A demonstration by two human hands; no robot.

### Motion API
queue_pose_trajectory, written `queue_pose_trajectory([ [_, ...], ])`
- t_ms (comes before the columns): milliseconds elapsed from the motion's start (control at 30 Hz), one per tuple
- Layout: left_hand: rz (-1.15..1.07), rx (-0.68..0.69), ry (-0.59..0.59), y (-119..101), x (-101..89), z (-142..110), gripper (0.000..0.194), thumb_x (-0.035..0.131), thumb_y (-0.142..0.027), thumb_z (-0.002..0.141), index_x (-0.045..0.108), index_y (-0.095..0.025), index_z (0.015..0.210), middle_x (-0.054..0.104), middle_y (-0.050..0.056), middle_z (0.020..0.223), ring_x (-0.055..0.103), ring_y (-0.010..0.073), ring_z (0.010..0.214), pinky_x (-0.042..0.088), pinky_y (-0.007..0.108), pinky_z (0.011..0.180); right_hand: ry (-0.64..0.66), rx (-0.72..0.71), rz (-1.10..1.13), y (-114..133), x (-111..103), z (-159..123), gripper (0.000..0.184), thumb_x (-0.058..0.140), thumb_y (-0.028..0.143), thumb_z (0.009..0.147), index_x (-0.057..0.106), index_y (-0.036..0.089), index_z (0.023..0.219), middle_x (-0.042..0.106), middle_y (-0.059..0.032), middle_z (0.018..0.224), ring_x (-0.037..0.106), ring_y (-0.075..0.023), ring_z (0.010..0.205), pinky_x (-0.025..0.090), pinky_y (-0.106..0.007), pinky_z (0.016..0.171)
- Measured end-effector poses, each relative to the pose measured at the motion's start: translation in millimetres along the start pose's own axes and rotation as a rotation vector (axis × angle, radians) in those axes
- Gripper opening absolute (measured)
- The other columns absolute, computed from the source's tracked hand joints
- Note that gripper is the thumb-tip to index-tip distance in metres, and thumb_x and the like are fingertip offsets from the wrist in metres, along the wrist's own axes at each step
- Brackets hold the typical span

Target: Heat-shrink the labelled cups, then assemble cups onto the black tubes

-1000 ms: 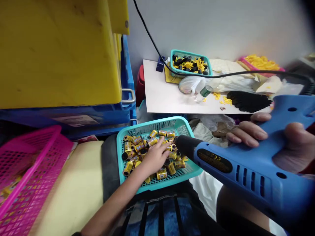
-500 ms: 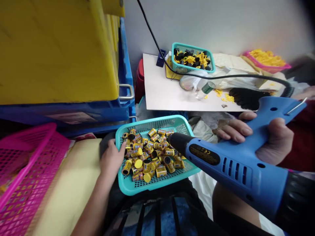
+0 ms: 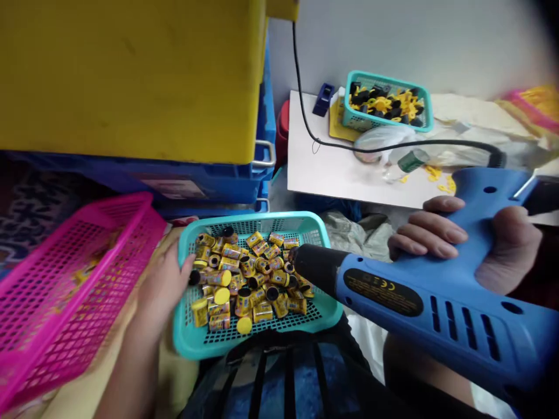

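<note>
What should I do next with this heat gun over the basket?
Probably ease the nozzle of the blue heat gun left, over the middle of the yellow canisters: it sits at the pile's right edge, and your left hand is at the other side of the teal basket.

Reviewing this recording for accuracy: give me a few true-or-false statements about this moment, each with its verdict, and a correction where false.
1. The right hand grips a blue heat gun. True.
2. The left hand rests inside the pink mesh basket. False: the left hand is at the rim of the teal basket, beside the pink mesh basket.
3. The gun's black nozzle points towards the yellow cylinders in the teal basket. True.
4. The small teal basket on the white board is empty. False: the small teal basket on the white board holds black and yellow parts.
</note>
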State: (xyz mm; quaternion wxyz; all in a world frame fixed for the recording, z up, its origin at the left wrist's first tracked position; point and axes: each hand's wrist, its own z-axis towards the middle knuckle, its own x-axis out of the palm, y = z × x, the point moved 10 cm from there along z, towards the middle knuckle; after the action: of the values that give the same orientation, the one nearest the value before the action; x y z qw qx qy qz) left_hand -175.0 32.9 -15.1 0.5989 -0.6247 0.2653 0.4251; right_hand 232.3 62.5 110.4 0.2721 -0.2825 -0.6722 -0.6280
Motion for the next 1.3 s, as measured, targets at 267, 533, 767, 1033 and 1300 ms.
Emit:
queue_pose_trajectory([
  [267, 0.325, 0.107, 0.182, -89, 79.1, -34, 0.057, 0.057, -0.049, 0.088, 0.061, -0.01, 0.13, 0.036, 0.024, 0.154, 0.03, 0.0459, 0.142, 0.031, 0.063, 0.112, -0.092, 0.002, -0.074, -18, 4, 7, 0.052, 0.089, 0.035, 0.049, 0.051, 0.017, 0.081, 0.034, 0.0096, 0.054, 0.026, -0.0033, 0.042, 0.041, -0.023, 0.045],
  [533, -0.129, 0.19, 0.168, -92, 59.4, -53, 0.039, 0.034, -0.033, 0.101, 0.071, -0.021, 0.109, 0.07, 0.009, 0.122, 0.065, 0.0205, 0.114, 0.051, 0.036, 0.101, -0.065, -0.026, -0.082, -12, -7, 1, 0.046, 0.083, 0.039, 0.055, 0.053, 0.019, 0.084, 0.033, 0.0092, 0.056, 0.025, -0.0044, 0.042, 0.04, -0.024, 0.045],
  [767, 0.03, 0.252, 0.445, -75, 88.9, -55, 0.052, 0.05, -0.044, 0.094, 0.05, -0.023, 0.142, 0.032, 0.009, 0.159, 0.015, 0.0336, 0.15, 0.021, 0.059, 0.118, -0.082, 0.048, -0.115, -36, 4, 0, 0.047, 0.084, 0.038, 0.054, 0.052, 0.02, 0.083, 0.032, 0.0078, 0.056, 0.027, -0.006, 0.044, 0.04, -0.024, 0.046],
  [1033, -0.143, 0.155, 0.054, -45, 17.0, -57, 0.036, 0.04, -0.038, 0.097, 0.069, -0.022, 0.111, 0.069, 0.01, 0.119, 0.059, 0.0254, 0.121, 0.039, 0.048, 0.112, -0.118, 0.065, -0.073, -54, 16, 0, 0.047, 0.085, 0.036, 0.051, 0.052, 0.021, 0.081, 0.028, 0.0088, 0.056, 0.022, -0.0048, 0.043, 0.039, -0.024, 0.043],
  [1300, -0.202, -0.236, 0.06, 32, 26.1, -56, 0.061, 0.037, -0.036, 0.095, 0.025, -0.018, 0.152, 0.049, 0.016, 0.147, 0.057, 0.0299, 0.126, 0.049, 0.046, 0.102, -0.053, 0.071, -0.041, -69, 49, 3, 0.049, 0.085, 0.033, 0.054, 0.05, 0.018, 0.084, 0.031, 0.009, 0.057, 0.03, -0.0043, 0.044, 0.045, -0.022, 0.047],
])
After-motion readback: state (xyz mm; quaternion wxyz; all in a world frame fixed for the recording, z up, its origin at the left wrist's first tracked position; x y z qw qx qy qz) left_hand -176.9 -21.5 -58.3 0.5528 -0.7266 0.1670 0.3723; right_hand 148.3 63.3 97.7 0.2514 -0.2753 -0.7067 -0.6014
